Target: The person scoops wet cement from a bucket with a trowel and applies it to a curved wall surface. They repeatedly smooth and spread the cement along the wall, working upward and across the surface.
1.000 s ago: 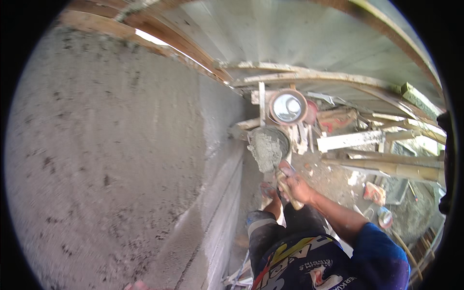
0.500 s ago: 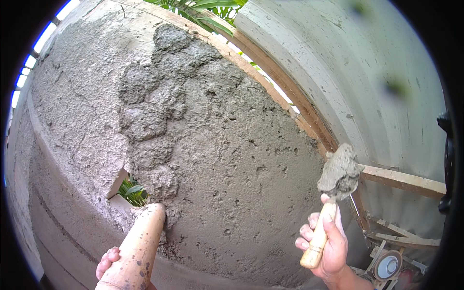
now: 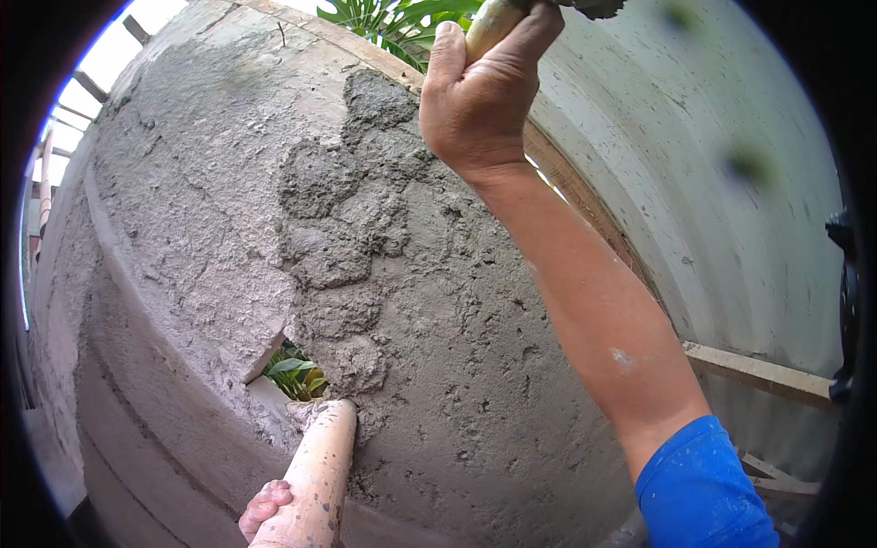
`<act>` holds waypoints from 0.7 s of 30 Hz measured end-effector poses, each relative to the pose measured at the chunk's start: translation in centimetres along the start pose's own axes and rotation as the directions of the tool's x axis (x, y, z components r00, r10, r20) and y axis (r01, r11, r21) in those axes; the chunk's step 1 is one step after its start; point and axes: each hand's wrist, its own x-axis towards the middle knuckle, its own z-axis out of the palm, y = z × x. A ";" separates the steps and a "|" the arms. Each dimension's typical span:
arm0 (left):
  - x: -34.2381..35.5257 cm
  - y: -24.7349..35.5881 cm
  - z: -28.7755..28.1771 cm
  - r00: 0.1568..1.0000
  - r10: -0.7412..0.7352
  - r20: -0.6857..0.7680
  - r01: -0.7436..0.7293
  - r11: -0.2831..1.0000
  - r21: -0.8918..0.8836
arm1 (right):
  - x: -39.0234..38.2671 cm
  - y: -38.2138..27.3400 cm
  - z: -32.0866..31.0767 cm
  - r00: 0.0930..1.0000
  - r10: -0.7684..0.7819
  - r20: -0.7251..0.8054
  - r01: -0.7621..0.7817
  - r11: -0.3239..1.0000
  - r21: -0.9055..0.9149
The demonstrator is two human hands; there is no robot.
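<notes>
My right hand is raised near the top edge, its fingers closed round the pale handle of a trowel. Only a dark bit of the mortar load shows at the upper border; the blade is mostly cut off. Below, my left hand curls its fingers round a pale, spotted round pole, whose top end stands beside a gap in the wall. Rough, lumpy grey mortar covers the middle of the wall, with a smoother coated area on its right.
Dry, older plaster spreads over the left of the wall. Green leaves show through the gap, and more leaves hang over the top edge. Pale corrugated sheeting and a wooden beam stand at the right.
My right hand has swung up and left with the trowel, from the lower right to the top edge. The view has shifted, so the wall and pole sit farther right.
</notes>
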 end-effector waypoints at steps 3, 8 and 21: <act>-0.3 -0.7 -1.3 0.993 -0.101 -0.060 0.107 0.987 0.118 | -2.0 1.6 5.2 0.994 -0.006 0.106 0.016 0.996 -0.089; -1.0 -1.2 -2.6 0.989 -0.132 -0.065 0.131 0.991 -0.021 | -8.7 -1.9 4.2 0.067 0.708 0.703 -0.232 0.696 -0.679; -1.0 -1.3 -2.5 0.988 -0.119 -0.102 0.112 0.991 -0.074 | -15.9 -27.3 -51.4 -0.792 0.587 0.167 -0.048 0.214 -0.976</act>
